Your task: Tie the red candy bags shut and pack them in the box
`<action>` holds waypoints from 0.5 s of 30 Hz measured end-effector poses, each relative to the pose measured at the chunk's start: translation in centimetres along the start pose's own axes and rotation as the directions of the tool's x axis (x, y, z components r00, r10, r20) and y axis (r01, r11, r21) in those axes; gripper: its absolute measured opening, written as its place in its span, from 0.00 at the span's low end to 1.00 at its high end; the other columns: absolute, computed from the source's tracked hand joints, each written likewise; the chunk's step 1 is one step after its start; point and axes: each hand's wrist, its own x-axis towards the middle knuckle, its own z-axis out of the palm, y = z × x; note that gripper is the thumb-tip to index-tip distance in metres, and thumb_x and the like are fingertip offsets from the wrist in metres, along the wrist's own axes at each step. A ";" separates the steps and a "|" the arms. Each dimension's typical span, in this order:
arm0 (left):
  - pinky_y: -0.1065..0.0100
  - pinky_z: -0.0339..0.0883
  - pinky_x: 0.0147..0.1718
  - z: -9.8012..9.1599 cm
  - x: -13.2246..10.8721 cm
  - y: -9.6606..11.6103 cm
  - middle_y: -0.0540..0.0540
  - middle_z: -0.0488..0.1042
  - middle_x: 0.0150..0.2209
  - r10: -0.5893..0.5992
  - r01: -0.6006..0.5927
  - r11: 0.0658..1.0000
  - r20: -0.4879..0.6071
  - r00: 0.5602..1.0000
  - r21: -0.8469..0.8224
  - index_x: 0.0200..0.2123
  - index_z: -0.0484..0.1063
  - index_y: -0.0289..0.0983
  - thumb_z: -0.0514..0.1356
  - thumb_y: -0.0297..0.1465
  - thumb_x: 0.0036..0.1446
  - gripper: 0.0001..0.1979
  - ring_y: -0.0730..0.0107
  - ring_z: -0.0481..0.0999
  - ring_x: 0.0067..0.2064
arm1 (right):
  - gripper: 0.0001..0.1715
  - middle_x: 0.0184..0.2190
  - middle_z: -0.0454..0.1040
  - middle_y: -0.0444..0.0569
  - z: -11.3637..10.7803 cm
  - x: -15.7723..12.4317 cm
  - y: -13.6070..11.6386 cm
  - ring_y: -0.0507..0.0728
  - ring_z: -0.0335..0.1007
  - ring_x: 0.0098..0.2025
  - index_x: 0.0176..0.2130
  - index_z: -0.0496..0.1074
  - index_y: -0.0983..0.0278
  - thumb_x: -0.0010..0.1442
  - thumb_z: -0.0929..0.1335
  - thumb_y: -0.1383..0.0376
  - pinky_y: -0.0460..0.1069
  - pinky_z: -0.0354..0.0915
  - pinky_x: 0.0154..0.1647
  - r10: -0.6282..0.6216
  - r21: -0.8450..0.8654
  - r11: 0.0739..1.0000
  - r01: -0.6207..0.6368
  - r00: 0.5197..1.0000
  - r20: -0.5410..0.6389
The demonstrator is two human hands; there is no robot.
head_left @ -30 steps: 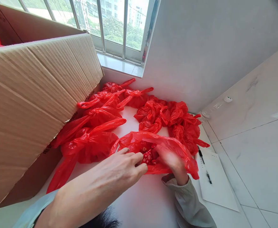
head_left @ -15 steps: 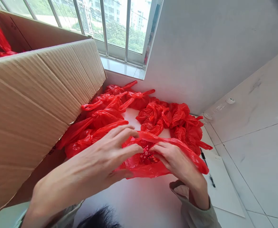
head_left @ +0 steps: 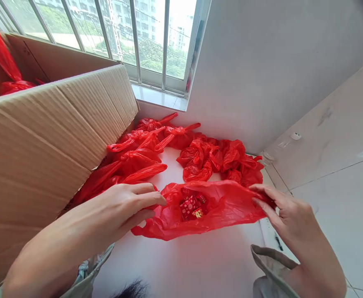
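A thin red plastic bag [head_left: 231, 207] is spread wide in front of me, its mouth facing up. Inside lie several small red patterned packets [head_left: 190, 207], one bearing a gold character. My left hand [head_left: 131, 205] curls over the bag's left side, fingers and thumb closed about its edge; part of that grip is hidden. On the right, the bag's handle end is pinched between the thumb and fingers of my right hand [head_left: 288, 211].
Knotted red bags [head_left: 144, 159] lie along the left and back, with more bunched bags [head_left: 224, 155] by the wall. A large cardboard box [head_left: 60, 136] stands at left with red bags inside. A pen [head_left: 278, 242] and a clear bottle [head_left: 277, 151] are at right.
My right hand has come out of the bag's mouth and moved right to its handle end. My left hand has shifted left and down. The bag's mouth is wider, showing the packets.
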 end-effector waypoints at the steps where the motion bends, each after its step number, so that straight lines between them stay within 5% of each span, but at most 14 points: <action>1: 0.76 0.65 0.33 -0.5 0.2 0.2 0.52 0.77 0.37 0.021 -0.021 1.000 0.016 1.000 -0.002 0.43 0.77 0.45 0.54 0.27 0.66 0.12 0.74 0.76 0.33 | 0.14 0.39 0.80 0.43 -0.4 -0.1 -0.1 0.55 0.73 0.29 0.44 0.76 0.53 0.66 0.63 0.53 0.51 0.66 0.31 0.012 0.032 0.999 -0.012 1.000 -0.028; 4: 0.80 0.65 0.31 -1.9 0.6 0.2 0.54 0.78 0.35 0.003 -0.012 0.999 -0.200 0.980 -0.046 0.40 0.78 0.43 0.58 0.28 0.64 0.08 0.77 0.75 0.31 | 0.11 0.33 0.79 0.41 -1.6 -0.3 -1.0 0.54 0.71 0.28 0.40 0.78 0.52 0.60 0.68 0.53 0.50 0.63 0.28 0.200 0.120 0.977 -0.176 0.951 -0.236; 7: 0.81 0.67 0.29 -2.2 0.9 -0.2 0.53 0.79 0.35 -0.200 0.085 0.953 -0.395 0.897 -0.291 0.39 0.79 0.42 0.64 0.32 0.60 0.05 0.77 0.75 0.31 | 0.12 0.32 0.77 0.43 -2.3 -0.1 -1.9 0.55 0.69 0.30 0.39 0.80 0.53 0.53 0.74 0.54 0.50 0.63 0.30 0.464 0.322 0.875 -0.362 0.819 -0.339; 10: 0.81 0.68 0.27 -1.9 1.6 -0.2 0.51 0.79 0.35 -0.347 0.106 0.797 -0.307 0.886 -0.594 0.40 0.79 0.41 0.66 0.32 0.58 0.07 0.77 0.74 0.30 | 0.18 0.30 0.76 0.43 -2.0 0.5 -2.2 0.54 0.67 0.29 0.40 0.80 0.55 0.47 0.77 0.56 0.50 0.64 0.30 0.539 0.529 0.782 -0.330 0.784 -0.308; 15: 0.84 0.66 0.27 -1.6 2.2 0.7 0.54 0.72 0.31 -0.409 0.083 0.661 -0.264 0.873 -0.746 0.42 0.78 0.43 0.68 0.29 0.56 0.09 0.81 0.69 0.30 | 0.26 0.24 0.73 0.42 -1.1 1.3 -2.3 0.51 0.65 0.24 0.42 0.80 0.60 0.40 0.80 0.61 0.47 0.59 0.22 0.594 0.725 0.667 -0.170 0.709 -0.380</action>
